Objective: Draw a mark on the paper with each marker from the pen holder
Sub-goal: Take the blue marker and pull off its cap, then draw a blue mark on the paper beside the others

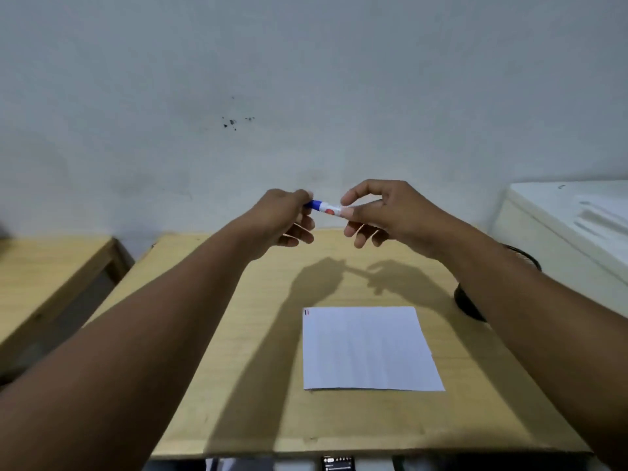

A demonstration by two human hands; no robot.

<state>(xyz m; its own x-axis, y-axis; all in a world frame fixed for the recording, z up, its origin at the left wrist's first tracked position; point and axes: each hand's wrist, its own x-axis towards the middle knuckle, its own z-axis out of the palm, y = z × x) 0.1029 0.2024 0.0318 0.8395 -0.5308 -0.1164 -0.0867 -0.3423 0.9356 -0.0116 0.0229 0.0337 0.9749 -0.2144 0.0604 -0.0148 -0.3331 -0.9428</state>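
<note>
- Pale wood-grain laminate covered the table (258, 385), its near edge straight and its top smooth and matte, with soft shadows of two arms falling across it.
- At the very bottom edge, below the table, a small dark device with a lit screen (337, 463) showed; its details were too small to read.
- On the table's right half lay the paper (368, 348), a flat white rectangular sheet, faintly creased, with short red and dark marks (307, 312) in its far-left corner.
- Past the paper's right side, a dark round object (467, 305) stood on the table, mostly hidden behind the right forearm; what it was could not be told.
- Above the table's far part, both bare arms reached forward and held the marker (326, 208) level in the air between them: a slim cylinder with a blue end and a white barrel bearing a red spot.
- The left hand (283, 220) pinched the blue end with thumb and forefinger, the other fingers loosely curled.
- The right hand (380, 212) gripped the white barrel in its fingertips, the lower fingers spread beneath.
- Left of the table stood a second wooden table (51, 266); at right, a white boxy unit (571, 229) with a moulded top.
- Behind everything rose a plain grey-white wall (306, 79), flecked with small dark spots.
</note>
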